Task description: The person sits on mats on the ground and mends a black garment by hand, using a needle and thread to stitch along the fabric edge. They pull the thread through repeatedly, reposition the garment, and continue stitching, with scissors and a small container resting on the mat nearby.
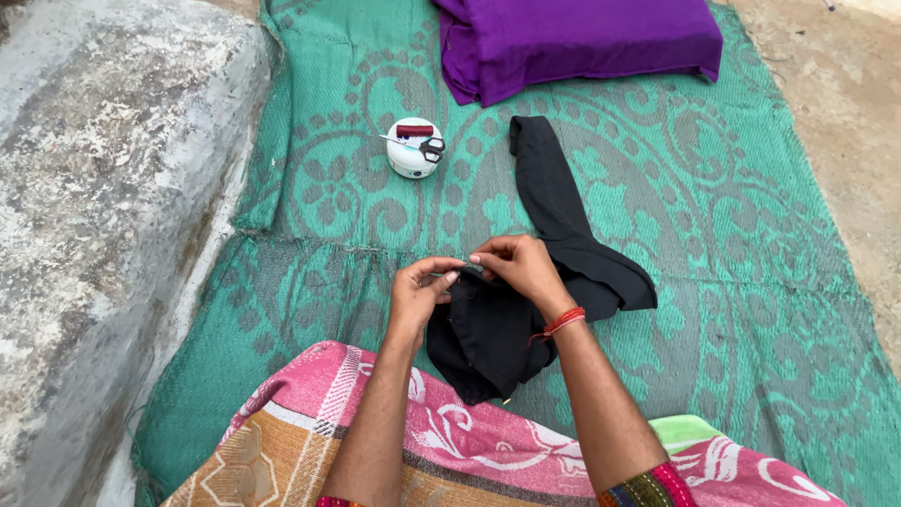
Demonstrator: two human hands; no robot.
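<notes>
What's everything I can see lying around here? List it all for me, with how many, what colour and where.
woven mat: one, green with a grey pattern, spread over the ground
purple cloth: one, folded, at the mat's far edge
black garment: one, stretched down the mat's middle, its near end bunched under the hands
round container: one, white, on the mat left of the garment
scissors: one pair, black handles, lying on top of the container
thread spool: one, dark red, also on the container
stone ledge: one, grey, along the left
bare ground: sandy, at the right
patterned cloth: pink and orange, over the lap
wrist threads: red, right wrist
left hand: pinching the garment's edge
right hand: pinching the same edge
</notes>
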